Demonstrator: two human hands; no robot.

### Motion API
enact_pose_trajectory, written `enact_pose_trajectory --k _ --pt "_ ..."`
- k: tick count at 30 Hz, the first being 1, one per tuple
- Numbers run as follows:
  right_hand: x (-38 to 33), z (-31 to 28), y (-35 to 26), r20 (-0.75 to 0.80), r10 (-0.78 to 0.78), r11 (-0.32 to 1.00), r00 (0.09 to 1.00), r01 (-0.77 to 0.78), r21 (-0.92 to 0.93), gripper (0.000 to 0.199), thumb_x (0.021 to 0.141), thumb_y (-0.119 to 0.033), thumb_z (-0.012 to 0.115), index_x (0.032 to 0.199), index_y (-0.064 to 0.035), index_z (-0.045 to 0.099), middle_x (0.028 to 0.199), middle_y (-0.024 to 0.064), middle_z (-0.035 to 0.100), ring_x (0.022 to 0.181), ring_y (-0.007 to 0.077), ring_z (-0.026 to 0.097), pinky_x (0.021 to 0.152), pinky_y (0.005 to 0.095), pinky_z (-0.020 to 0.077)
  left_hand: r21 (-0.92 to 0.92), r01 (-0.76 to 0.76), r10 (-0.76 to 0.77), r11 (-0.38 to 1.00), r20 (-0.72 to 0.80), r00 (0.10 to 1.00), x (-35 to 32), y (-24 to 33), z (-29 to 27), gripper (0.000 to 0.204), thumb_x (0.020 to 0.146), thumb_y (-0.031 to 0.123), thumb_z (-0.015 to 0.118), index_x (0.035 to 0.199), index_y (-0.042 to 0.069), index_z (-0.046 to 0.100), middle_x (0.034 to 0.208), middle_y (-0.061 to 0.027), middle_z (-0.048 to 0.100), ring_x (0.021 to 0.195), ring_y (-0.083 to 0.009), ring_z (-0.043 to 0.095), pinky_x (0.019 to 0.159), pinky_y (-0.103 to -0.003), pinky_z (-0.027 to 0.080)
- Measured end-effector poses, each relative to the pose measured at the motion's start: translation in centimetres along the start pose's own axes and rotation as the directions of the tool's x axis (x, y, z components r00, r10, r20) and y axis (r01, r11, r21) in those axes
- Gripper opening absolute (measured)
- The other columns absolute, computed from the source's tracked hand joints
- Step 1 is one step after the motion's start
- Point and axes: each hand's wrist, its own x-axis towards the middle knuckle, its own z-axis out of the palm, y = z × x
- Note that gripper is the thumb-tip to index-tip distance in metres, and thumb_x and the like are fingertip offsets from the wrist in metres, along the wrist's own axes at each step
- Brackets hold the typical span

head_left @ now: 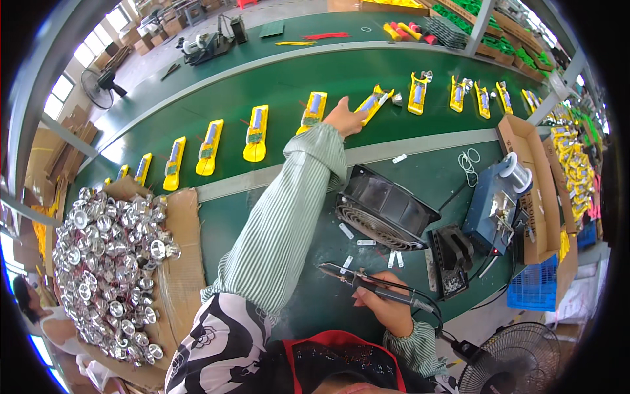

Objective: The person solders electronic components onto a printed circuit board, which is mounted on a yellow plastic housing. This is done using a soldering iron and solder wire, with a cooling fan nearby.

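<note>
The long green conveyor belt (387, 65) runs across in front of me, and on my side of it lies the dark green work surface (223, 223). At my left, a big heap of shiny silver cup-shaped reflectors (108, 276) sits on brown cardboard (187, 246) — plenty of stock left, by the look of it. Before me stands a square black box fan (387, 207), and beyond it to the right a blue metal box (489, 207). My left hand (346, 118) reaches over the belt to a tilted yellow plastic housing (373, 106), its fingers part-curled at the near end; I cannot tell whether they grip it or only touch it. A silver reflector (397, 100) lies just beside that piece's right side. My right hand (392, 308) is closed around a black-handled soldering iron (367, 285), the tip pointing left above the surface. As I judge it, the row shows how far along things are: nearby housings to the right, like this upright one (418, 94), already have reflectors, while those to the left, like this next one (256, 133), carry a cylinder and a green board but no reflector I can see — so those seem left to do. Small white strips (346, 230) lie scattered near the fan.
</note>
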Motion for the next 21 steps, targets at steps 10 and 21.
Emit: enact_pose_trajectory --k 10,21 --pt "0.1 -0.4 -0.4 -0.03 -0.076 0.995 0.997 0.074 -0.069 0.02 0.081 -0.007 0.068 0.094 0.0045 0.058 0.077 0.0089 0.067 0.067 0.0127 0.065 0.06 0.0245 0.0527 0.907 -0.071 0.422 0.414 -0.123 0.898 -2.8 -1.8 -4.1 0.073 0.076 0.026 0.069 0.138 0.015 0.033 0.121 -0.0213 0.047 0.111 -0.0429 0.052 0.087 -0.045 0.049" --pt "-2.1 0.6 0.3 0.059 -0.086 0.993 0.995 0.091 -0.078 0.019 0.082 -0.007 0.068 0.095 0.0025 0.059 0.078 0.0087 0.067 0.067 0.012 0.065 0.06 0.0242 0.0531 0.808 -0.381 0.595 0.451 0.046 0.802 -19.5 -7.8 -9.3 0.069 0.071 0.007 0.066 0.133 0.008 0.036 0.126 -0.0266 0.04 0.108 -0.0447 0.05 0.094 -0.043 0.045"
